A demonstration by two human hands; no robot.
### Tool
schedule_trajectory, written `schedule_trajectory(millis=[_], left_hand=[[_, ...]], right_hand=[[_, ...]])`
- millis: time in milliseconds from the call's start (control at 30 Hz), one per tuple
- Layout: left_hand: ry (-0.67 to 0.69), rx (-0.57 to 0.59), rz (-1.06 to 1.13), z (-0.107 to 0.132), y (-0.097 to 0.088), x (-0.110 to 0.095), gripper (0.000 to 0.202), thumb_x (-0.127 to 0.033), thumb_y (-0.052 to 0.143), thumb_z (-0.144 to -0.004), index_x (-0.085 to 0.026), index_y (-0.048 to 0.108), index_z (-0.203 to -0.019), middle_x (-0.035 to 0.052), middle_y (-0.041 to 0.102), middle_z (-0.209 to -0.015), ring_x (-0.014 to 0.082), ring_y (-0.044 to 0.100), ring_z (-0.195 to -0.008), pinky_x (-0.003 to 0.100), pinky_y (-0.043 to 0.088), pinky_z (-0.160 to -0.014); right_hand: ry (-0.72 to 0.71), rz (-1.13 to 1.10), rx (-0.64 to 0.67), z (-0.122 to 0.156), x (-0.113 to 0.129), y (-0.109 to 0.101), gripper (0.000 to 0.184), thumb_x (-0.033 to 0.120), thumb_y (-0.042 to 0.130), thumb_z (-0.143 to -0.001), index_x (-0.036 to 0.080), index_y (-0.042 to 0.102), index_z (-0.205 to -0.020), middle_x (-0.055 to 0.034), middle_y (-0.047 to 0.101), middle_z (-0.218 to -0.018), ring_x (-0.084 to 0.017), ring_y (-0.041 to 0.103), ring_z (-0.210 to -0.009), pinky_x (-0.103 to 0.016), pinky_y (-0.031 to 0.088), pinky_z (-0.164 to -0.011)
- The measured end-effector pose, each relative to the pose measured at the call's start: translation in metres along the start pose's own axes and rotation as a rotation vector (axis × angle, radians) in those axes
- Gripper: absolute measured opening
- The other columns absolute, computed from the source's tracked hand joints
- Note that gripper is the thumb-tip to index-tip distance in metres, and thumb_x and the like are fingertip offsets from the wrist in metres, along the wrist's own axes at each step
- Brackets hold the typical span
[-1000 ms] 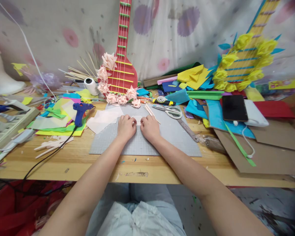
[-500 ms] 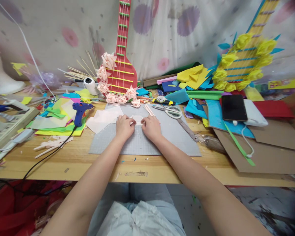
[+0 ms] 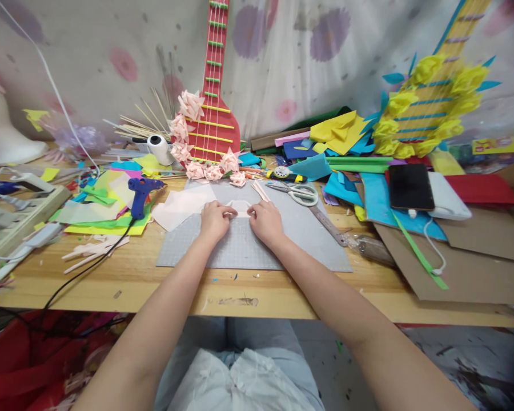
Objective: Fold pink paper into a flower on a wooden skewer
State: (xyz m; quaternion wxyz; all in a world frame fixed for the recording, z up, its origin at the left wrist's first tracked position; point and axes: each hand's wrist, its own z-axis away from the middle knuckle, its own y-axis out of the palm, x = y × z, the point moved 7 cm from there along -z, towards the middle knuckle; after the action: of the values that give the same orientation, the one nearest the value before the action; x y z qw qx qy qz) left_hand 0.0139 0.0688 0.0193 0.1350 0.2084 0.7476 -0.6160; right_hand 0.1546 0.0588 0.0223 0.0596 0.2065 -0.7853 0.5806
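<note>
Between my two hands lies a small folded piece of pale pink paper (image 3: 241,210), flat on the grey cutting mat (image 3: 248,248). My left hand (image 3: 216,221) pinches its left end, fingers curled. At the opposite end my right hand (image 3: 265,221) closes on the paper with thumb and fingertips. A larger pale pink sheet (image 3: 177,206) rests left of my left hand, partly on the mat. Just beyond my right hand are thin folded pink strips (image 3: 260,190). Scissors (image 3: 302,194) and a metal ruler (image 3: 328,225) lie to the right.
A blue glue gun (image 3: 140,194) stands on coloured paper at left, its black cord crossing the table. Behind the mat leans a red paper guitar (image 3: 218,125) with pink flowers. A phone (image 3: 411,187) and cardboard (image 3: 411,268) lie right; a power strip (image 3: 29,220) is far left.
My hands have drawn very slightly apart, both still on the folded paper. The whole view has shifted a little; the other things stay in place.
</note>
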Motion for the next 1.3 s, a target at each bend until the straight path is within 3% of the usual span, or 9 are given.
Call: schedule_trajectory(millis=[267, 400, 533, 700, 833, 933, 1033, 1133, 1300], left_hand=[[-0.135, -0.050, 0.015, -0.005, -0.005, 0.011, 0.017, -0.023, 0.057, -0.065, -0.022, 0.054, -0.082, 0.0021, 0.053, -0.077, 0.0179, 0.048, -0.079, 0.030, 0.036, -0.074], [-0.117, -0.066, 0.071, -0.003, -0.005, 0.010, 0.017, -0.022, 0.056, -0.064, -0.022, 0.051, -0.080, 0.0005, 0.052, -0.074, 0.0164, 0.048, -0.077, 0.029, 0.037, -0.073], [-0.144, -0.143, 0.223, -0.001, -0.008, 0.019, 0.015, -0.018, 0.047, -0.067, -0.021, 0.046, -0.081, -0.0011, 0.051, -0.073, 0.0128, 0.049, -0.073, 0.025, 0.038, -0.069], [-0.210, -0.249, 0.341, -0.011, -0.016, 0.029, 0.020, -0.016, 0.041, -0.070, -0.020, 0.042, -0.090, 0.0006, 0.053, -0.081, 0.0109, 0.051, -0.073, 0.023, 0.041, -0.069], [-0.114, -0.072, 0.279, -0.038, -0.012, 0.010, 0.021, -0.020, 0.045, -0.071, -0.019, 0.047, -0.092, 0.0033, 0.057, -0.085, 0.0134, 0.055, -0.080, 0.025, 0.041, -0.072], [-0.168, 0.110, 0.131, -0.054, -0.006, -0.002, 0.029, -0.033, 0.053, -0.070, -0.018, 0.049, -0.095, 0.0060, 0.060, -0.087, 0.0181, 0.057, -0.080, 0.029, 0.041, -0.070], [-0.182, 0.236, -0.019, -0.061, -0.003, -0.013, 0.041, -0.030, 0.064, -0.060, -0.017, 0.051, -0.097, 0.0089, 0.061, -0.093, 0.0199, 0.058, -0.082, 0.028, 0.041, -0.068], [-0.206, 0.376, -0.082, -0.059, 0.004, -0.018, 0.051, -0.028, 0.069, -0.055, -0.016, 0.051, -0.101, 0.0086, 0.064, -0.086, 0.0208, 0.060, -0.077, 0.027, 0.041, -0.063], [-0.181, 0.409, -0.165, -0.062, 0.008, -0.023, 0.044, -0.043, 0.054, -0.069, -0.014, 0.054, -0.102, 0.0135, 0.064, -0.094, 0.0238, 0.060, -0.086, 0.030, 0.042, -0.070]], right_hand=[[0.003, -0.053, -0.001, -0.001, -0.003, 0.001, 0.023, 0.011, 0.045, -0.073, 0.020, 0.063, -0.082, -0.0066, 0.055, -0.084, -0.020, 0.044, -0.088, -0.030, 0.034, -0.076], [-0.012, -0.130, -0.023, 0.000, -0.004, 0.001, 0.022, 0.012, 0.044, -0.073, 0.020, 0.063, -0.080, -0.0054, 0.055, -0.081, -0.019, 0.045, -0.086, -0.029, 0.035, -0.077], [-0.010, -0.280, -0.122, -0.001, -0.010, -0.007, 0.023, 0.014, 0.043, -0.072, 0.019, 0.061, -0.085, -0.0033, 0.054, -0.079, -0.016, 0.047, -0.082, -0.028, 0.036, -0.077], [0.137, -0.395, -0.246, -0.004, -0.032, -0.016, 0.018, 0.015, 0.040, -0.069, 0.018, 0.052, -0.082, -0.0020, 0.052, -0.076, -0.015, 0.047, -0.074, -0.026, 0.037, -0.069], [0.212, -0.465, -0.272, -0.005, -0.044, -0.016, 0.017, 0.016, 0.040, -0.067, 0.018, 0.048, -0.082, -0.0012, 0.051, -0.074, -0.013, 0.046, -0.069, -0.025, 0.038, -0.065], [0.246, -0.508, -0.269, -0.006, -0.049, -0.014, 0.019, 0.016, 0.040, -0.067, 0.018, 0.047, -0.084, -0.0012, 0.052, -0.075, -0.013, 0.047, -0.068, -0.025, 0.038, -0.065], [0.266, -0.541, -0.271, -0.006, -0.053, -0.012, 0.019, 0.017, 0.041, -0.066, 0.018, 0.047, -0.084, -0.0011, 0.052, -0.074, -0.013, 0.047, -0.068, -0.024, 0.039, -0.065], [0.267, -0.565, -0.292, -0.006, -0.055, -0.014, 0.019, 0.017, 0.041, -0.065, 0.018, 0.047, -0.083, -0.0010, 0.051, -0.074, -0.013, 0.047, -0.068, -0.024, 0.039, -0.064], [0.259, -0.599, -0.323, -0.005, -0.053, -0.017, 0.017, 0.016, 0.041, -0.066, 0.018, 0.048, -0.081, -0.0003, 0.049, -0.072, -0.012, 0.046, -0.067, -0.024, 0.038, -0.063]])
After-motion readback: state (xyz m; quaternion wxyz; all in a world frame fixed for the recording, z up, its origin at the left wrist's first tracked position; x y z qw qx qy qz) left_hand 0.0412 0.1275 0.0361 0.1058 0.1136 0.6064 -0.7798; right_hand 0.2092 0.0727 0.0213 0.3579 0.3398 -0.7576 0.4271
